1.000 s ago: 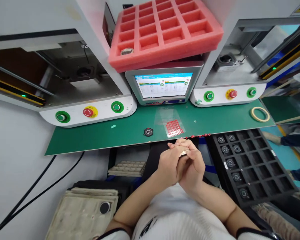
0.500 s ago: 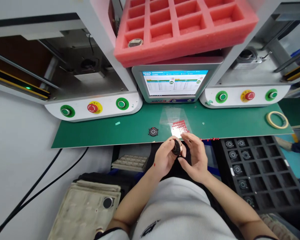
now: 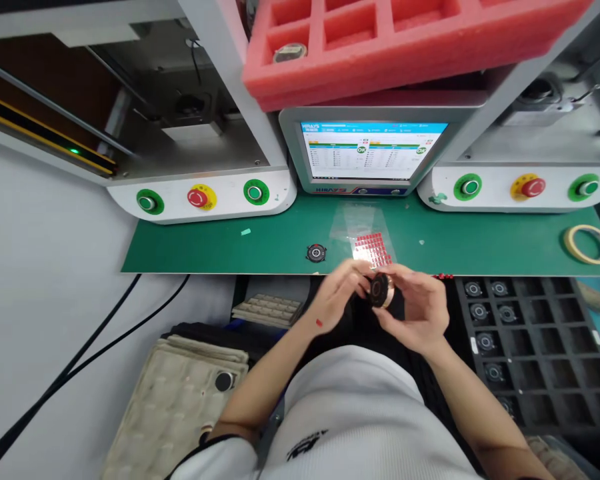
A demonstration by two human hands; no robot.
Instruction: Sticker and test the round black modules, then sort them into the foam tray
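A round watch case (image 3: 382, 291), black-faced with a rose-gold side, is held tilted just off the bench's front edge. My right hand (image 3: 420, 310) grips it at the rim, fingers above and thumb below. Close against its left side, my left hand (image 3: 336, 297) has its fingers curled together; what they pinch, if anything, is hidden. A small red piece (image 3: 319, 323) sticks to my left wrist. Beyond the hands lies a sheet of red stickers (image 3: 373, 248) on a clear plastic bag (image 3: 353, 220). Left of it rests a black watch back cover (image 3: 317, 253).
Behind the green bench (image 3: 215, 250) stand a monitor (image 3: 375, 163) and two button-fronted machines. A pink foam tray (image 3: 395, 73) sits over the monitor. Tape (image 3: 589, 245) lies at right, above a black parts tray (image 3: 545, 353). Beige trays (image 3: 175, 400) are stacked lower left.
The watch case has passed from my left hand's grip into my right hand, its black face now more toward me. My right fingers have closed on it. The view has shifted slightly.
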